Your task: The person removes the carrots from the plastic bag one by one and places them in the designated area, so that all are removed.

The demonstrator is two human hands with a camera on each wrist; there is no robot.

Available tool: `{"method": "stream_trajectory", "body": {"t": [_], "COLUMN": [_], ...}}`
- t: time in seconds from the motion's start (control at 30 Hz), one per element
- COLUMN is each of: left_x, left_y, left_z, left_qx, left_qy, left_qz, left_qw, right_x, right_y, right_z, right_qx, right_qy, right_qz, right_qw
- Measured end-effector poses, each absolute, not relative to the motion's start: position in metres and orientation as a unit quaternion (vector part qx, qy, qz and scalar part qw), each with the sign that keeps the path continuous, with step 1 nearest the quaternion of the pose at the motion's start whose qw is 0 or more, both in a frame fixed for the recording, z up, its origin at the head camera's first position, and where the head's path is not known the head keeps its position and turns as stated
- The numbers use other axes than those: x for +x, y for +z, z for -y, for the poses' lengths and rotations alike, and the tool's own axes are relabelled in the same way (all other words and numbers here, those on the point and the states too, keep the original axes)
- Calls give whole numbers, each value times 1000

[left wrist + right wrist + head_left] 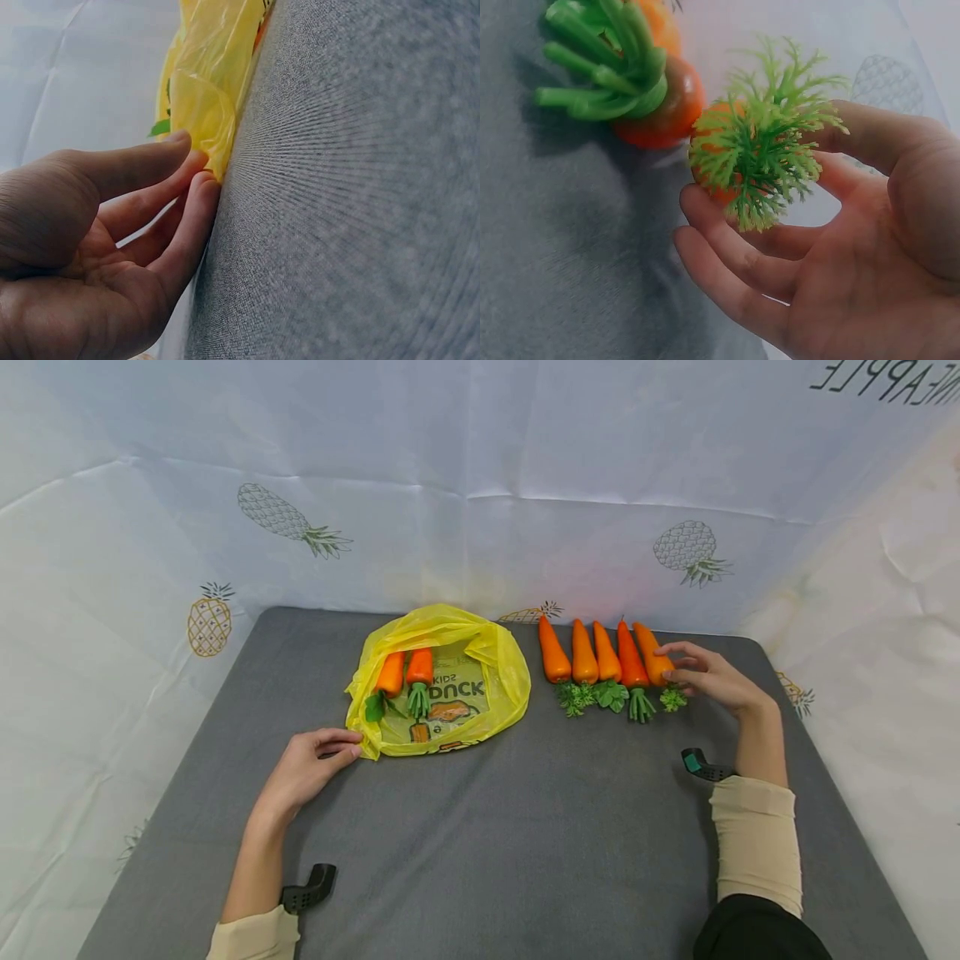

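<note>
My left hand (pixel 307 768) pinches the near-left corner of a yellow plastic bag (pixel 506 681), its thumb and fingertips at the bag's edge in the left wrist view. The bag lies with its mouth spread wide, and two carrots (pixel 420 667) with green tops are inside on its left side. At the right, my right hand (pixel 708 672) holds the rightmost carrot (pixel 651 652) of a row, thumb on one side and fingers on the other. That carrot's feathery green top (pixel 761 150) faces the right wrist camera and hides most of its body.
Several other carrots (pixel 583 652) lie side by side left of the held one, tips pointing to the far edge. A grey cloth covers the table (pixel 480 852). Behind it hangs a pale sheet (pixel 480 460) printed with pineapples.
</note>
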State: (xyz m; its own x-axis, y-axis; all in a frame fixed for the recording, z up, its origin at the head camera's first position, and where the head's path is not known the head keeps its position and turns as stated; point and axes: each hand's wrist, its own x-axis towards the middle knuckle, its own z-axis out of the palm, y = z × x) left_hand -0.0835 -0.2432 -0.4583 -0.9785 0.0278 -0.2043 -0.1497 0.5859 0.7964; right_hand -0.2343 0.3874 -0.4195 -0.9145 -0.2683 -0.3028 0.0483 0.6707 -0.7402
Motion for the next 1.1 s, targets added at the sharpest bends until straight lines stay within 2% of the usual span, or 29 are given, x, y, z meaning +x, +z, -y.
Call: {"method": "stream_trajectory", "body": {"t": [0.4, 1.1], "left_x": [-83, -83], "left_y": [-458, -457], "left_z": [244, 243], "left_qx": [-33, -37], "left_qy": [457, 456], "left_qz": [-883, -883], "left_qw": [103, 106], "right_x": [-240, -238], "right_y": [-440, -440], "right_z": [-394, -390], "right_qx": [-42, -38], "right_qy": [-399, -393], "right_qz": [-892, -898], "right_qw": [206, 195]}}
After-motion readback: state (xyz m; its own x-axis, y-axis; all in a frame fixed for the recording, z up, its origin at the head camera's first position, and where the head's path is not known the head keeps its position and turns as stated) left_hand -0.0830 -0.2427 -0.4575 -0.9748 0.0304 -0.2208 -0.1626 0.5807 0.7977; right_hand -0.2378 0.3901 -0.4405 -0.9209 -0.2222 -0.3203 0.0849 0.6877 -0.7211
